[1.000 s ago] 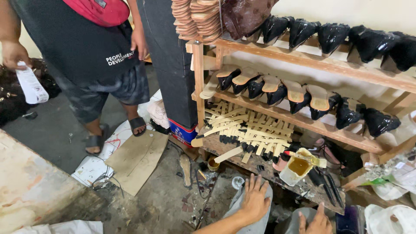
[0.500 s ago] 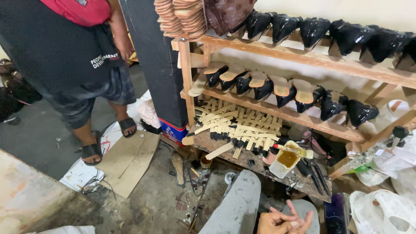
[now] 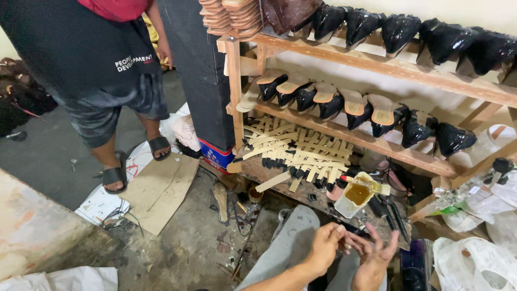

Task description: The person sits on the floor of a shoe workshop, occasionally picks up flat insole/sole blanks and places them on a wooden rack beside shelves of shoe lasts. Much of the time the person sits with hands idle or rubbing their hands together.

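At the far left a person in a dark apron (image 3: pixel 81 48) and sandals stands on the concrete floor (image 3: pixel 48 156), with a cardboard sheet (image 3: pixel 161 191) just beside the feet. To the right is the wooden rack (image 3: pixel 371 64): black shoe uppers (image 3: pixel 398 27) on the top shelf, heeled shoes with tan insoles (image 3: pixel 344 105) on the middle one, pale strips (image 3: pixel 301 151) piled below.

Near me, over my grey trouser knee (image 3: pixel 293 237), my left hand (image 3: pixel 326 248) has its fingers curled against my right hand (image 3: pixel 374 253), whose fingers are spread. I cannot tell if anything small is pinched between them.

Nearest is the plastic glue container (image 3: pixel 356 195), just beyond my fingers. I judge it light, soft-walled and sticky, so it is best taken by its sides, upright.
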Available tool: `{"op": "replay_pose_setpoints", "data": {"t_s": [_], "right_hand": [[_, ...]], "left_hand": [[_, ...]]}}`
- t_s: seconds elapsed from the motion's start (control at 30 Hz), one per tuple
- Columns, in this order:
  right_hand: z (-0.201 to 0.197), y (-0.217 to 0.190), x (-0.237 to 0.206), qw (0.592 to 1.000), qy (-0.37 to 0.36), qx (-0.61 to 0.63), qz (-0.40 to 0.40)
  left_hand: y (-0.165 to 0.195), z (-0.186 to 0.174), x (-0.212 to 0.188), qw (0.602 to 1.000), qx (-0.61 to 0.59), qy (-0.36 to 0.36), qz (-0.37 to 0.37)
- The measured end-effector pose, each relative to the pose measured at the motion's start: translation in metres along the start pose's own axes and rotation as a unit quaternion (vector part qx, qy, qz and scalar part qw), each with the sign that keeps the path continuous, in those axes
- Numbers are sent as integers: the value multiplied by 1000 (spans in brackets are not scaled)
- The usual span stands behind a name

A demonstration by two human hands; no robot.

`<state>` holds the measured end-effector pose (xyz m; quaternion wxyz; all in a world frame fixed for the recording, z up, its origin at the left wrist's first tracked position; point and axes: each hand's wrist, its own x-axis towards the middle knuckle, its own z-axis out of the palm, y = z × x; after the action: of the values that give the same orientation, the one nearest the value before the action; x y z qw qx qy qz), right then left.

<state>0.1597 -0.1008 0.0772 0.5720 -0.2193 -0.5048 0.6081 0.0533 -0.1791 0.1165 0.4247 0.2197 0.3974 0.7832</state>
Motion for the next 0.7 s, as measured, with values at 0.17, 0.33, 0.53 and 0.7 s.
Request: {"op": "replay_pose_setpoints", "data": {"t_s": [0.17,0.33,0.53,0.7], "right_hand": [[-33,0,35,985,47,-134,-97],[-53,18,48,972,93,-205,-65],[-88,42,82,991,31,-125,45],[-111,43,113,968,-8,30,248]], "left_hand": [[38,-61,26,890,429,69,138],[36,-83,21,756,649,28,79],[25,-73,57,720,693,31,8],[30,-70,86,744,665,58,-24]]}}
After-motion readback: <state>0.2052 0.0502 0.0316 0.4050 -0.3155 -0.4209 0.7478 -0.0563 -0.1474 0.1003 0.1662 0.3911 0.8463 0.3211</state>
